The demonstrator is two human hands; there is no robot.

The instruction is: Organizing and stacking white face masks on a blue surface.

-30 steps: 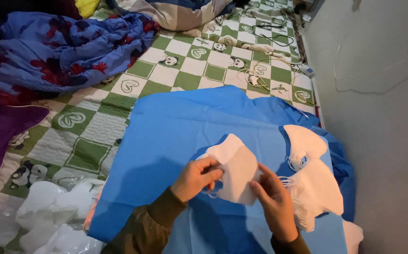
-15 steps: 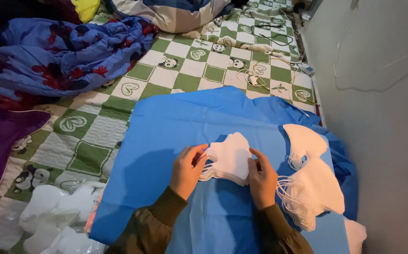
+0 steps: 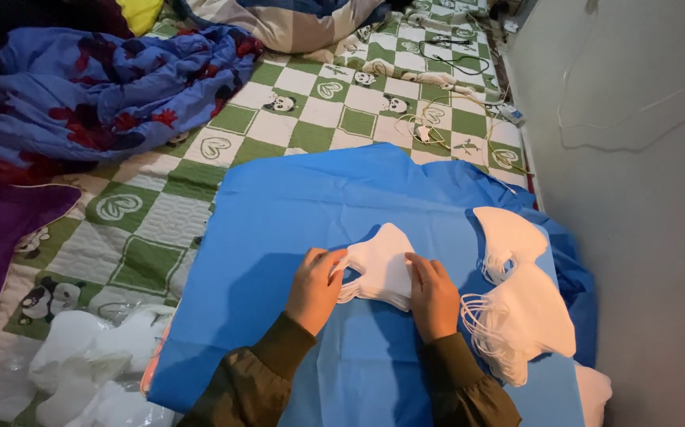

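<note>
Both grips press flat — left hand (image 3: 316,289) at nine o'clock, right hand (image 3: 434,296) at three — squaring the white mask stack (image 3: 382,267) on the blue sheet (image 3: 303,205).

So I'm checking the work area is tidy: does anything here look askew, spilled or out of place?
Mostly tidy. The white masks at the right hand's side are fanned unevenly, ear loops splaying out, and the blue sheet bunches up against the wall.

Both hands low and close together, palms down.
Left hand (image 3: 316,289) flat with fingers curled at the tips, right hand (image 3: 433,296) flat with fingers pointing forward; forearms in olive sleeves angling inward from below.
</note>
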